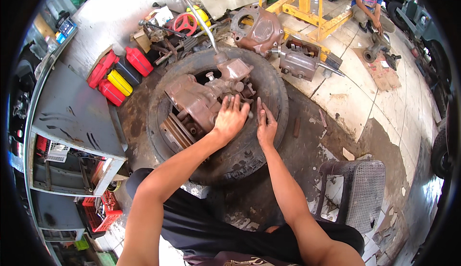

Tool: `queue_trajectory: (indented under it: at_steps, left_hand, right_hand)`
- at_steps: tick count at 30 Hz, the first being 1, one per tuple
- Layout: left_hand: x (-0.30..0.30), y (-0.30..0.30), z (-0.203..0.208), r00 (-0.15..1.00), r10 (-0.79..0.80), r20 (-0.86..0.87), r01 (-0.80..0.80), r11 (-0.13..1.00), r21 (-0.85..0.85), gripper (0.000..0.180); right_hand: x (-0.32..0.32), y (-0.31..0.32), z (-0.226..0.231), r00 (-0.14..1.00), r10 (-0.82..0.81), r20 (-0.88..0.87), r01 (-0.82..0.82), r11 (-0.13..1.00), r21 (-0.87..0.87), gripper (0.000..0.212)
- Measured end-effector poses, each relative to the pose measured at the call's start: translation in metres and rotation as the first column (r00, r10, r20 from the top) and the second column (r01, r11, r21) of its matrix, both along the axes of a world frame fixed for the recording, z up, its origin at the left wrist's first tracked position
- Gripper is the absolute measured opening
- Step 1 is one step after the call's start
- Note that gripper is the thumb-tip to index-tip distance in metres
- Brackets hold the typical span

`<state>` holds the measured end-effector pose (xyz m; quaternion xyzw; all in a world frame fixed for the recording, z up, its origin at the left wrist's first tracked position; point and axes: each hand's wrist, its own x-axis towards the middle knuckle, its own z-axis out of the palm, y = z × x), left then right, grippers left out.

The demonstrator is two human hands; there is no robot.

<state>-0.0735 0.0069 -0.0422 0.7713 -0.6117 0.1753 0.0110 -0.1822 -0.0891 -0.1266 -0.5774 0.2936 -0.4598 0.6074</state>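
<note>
A brown metal gearbox (194, 98) lies on a worn black tyre (276, 88). A long bent gear lever (204, 26) rises from the housing at its far end. My left hand (231, 118) rests at the gearbox's right side, fingers stretched out and slightly apart over its small fittings. Whether its fingertips press on a part is hard to see. Just to the right, over the tyre, my right hand (267, 126) has its fingers extended upward, with nothing visible in it. Ribbed metal fins (175, 130) show on the gearbox's near left end.
Beyond the tyre stand a bell-shaped housing (258, 30) and a gear casing (300, 59), before a yellow steel frame (307, 14). Red, yellow and black bottles (119, 81) lie left, near a metal cabinet (72, 103). A black stool (360, 189) is at right. Another person (370, 2) sits far right.
</note>
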Motion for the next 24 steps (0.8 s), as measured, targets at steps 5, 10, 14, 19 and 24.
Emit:
queue_trajectory:
  at_steps: [5, 10, 14, 19, 24]
  left_hand:
    - [-0.041, 0.021, -0.026, 0.947, -0.128, -0.296, 0.209, 0.943, 0.261, 0.022]
    - [-0.005, -0.002, 0.025, 0.999, -0.045, -0.029, 0.043, 0.998, -0.052, 0.028]
    - [0.014, 0.02, -0.015, 0.993, -0.089, 0.079, 0.082, 0.993, 0.09, 0.022]
    - [-0.047, 0.011, -0.031, 0.99, -0.127, -0.063, 0.136, 0.973, 0.186, 0.014]
    - [0.009, -0.012, 0.034, 0.997, 0.058, 0.042, -0.054, 0.994, -0.098, 0.022]
  right_hand:
    - [-0.004, -0.005, 0.011, 0.985, 0.073, -0.158, -0.044, 0.982, 0.183, 0.045]
    - [-0.003, -0.015, -0.013, 0.998, -0.022, -0.054, 0.024, 0.999, 0.026, 0.052]
    - [0.005, -0.002, -0.009, 0.999, 0.048, -0.009, -0.047, 0.994, 0.095, 0.055]
    - [-0.003, -0.01, -0.001, 0.999, -0.005, 0.034, 0.004, 1.0, 0.017, 0.053]
    - [-0.003, -0.002, 0.004, 0.997, 0.055, 0.057, -0.067, 0.973, 0.221, 0.051]
